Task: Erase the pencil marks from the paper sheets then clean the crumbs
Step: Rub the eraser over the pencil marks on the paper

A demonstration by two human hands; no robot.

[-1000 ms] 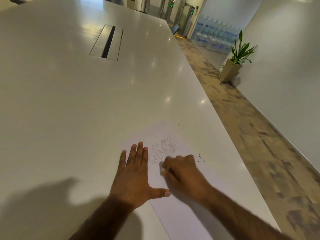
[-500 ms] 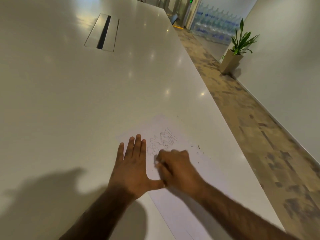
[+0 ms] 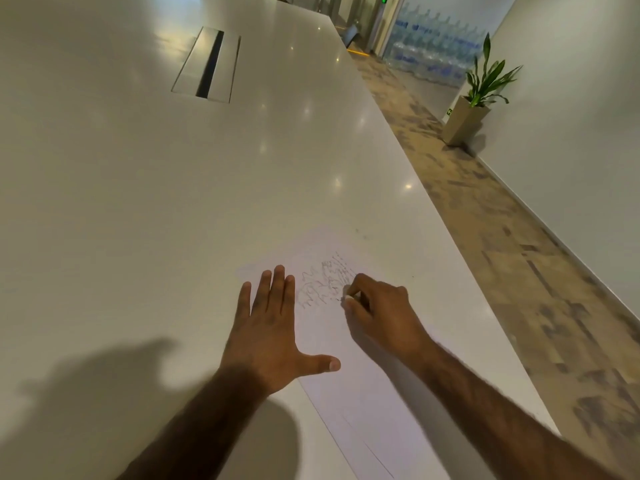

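White paper sheet (image 3: 363, 393) lies flat near the right edge of the glossy white table (image 3: 138, 202), in the lower middle of the frame, running off the bottom. Grey scribbled pencil marks (image 3: 322, 285) cover its upper part.

The left hand (image 3: 273, 337) presses palm-down on the sheet's left edge. Its fingers (image 3: 277, 289) are straight and close together, with the thumb spread out to the right, just left of the scribbles. The right hand (image 3: 384, 313) sits at the right end of the marks. Its fingers (image 3: 360, 282) are curled tight and pinch a small whitish eraser (image 3: 348, 298), mostly hidden, whose tip touches the paper among the lines.

A recessed metal cable hatch (image 3: 207, 65) is set in the table at upper left. A green potted plant (image 3: 485, 81) stands on the patterned floor (image 3: 502, 254) at upper right.
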